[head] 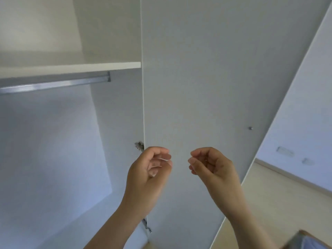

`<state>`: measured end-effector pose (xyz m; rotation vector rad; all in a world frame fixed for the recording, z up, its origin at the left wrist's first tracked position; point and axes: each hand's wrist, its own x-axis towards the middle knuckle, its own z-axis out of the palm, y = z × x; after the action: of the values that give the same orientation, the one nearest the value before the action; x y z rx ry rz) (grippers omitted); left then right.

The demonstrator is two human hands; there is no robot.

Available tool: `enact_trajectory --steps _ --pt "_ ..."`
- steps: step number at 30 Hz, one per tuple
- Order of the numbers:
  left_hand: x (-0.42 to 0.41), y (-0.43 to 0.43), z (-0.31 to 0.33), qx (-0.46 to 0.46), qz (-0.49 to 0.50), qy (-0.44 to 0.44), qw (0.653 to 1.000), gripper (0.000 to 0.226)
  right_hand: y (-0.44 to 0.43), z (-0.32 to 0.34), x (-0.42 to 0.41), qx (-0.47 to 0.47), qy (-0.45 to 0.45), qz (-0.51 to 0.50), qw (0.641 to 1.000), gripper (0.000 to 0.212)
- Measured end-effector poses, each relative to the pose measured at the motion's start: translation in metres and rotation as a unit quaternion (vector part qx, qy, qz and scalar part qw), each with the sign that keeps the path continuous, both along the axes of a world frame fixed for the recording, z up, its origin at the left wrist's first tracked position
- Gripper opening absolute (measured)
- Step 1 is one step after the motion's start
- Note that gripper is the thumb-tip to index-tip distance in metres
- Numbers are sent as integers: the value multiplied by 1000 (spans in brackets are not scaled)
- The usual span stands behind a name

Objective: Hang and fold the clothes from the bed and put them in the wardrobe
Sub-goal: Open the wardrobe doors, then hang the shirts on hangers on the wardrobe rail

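Observation:
I face the open white wardrobe [53, 141]. Its metal hanging rail [53, 85] runs under a white shelf [71, 68] at the upper left, with nothing on it. My left hand [149, 175] and my right hand [212, 168] are raised side by side in front of the opened wardrobe door [206, 87]. The fingers of both hands are loosely curled and hold nothing. No clothes or hangers are in view.
Door hinges [139, 146] sit on the door's inner edge beside my left hand. A small screw head [250, 128] shows on the door panel. At the right are a white wall, a skirting board and pale wooden floor [278, 203]. A wood-framed corner [309, 239] shows at the bottom right.

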<state>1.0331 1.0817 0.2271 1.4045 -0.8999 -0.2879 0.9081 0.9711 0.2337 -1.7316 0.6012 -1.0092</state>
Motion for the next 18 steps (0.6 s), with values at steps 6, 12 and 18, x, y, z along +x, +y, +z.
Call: enact_trajectory --steps 6,12,18 --pt "-20 -34 -24 18 -142 21 990 18 10 -20 -41 7 10 -144 990 11" --pt "-66 -47 -45 50 -248 46 966 16 30 -38 -107 42 21 -272 961 19" --pt "-122 -48 -50 79 -333 28 939 17 59 -46 -169 71 14 -361 930 9"
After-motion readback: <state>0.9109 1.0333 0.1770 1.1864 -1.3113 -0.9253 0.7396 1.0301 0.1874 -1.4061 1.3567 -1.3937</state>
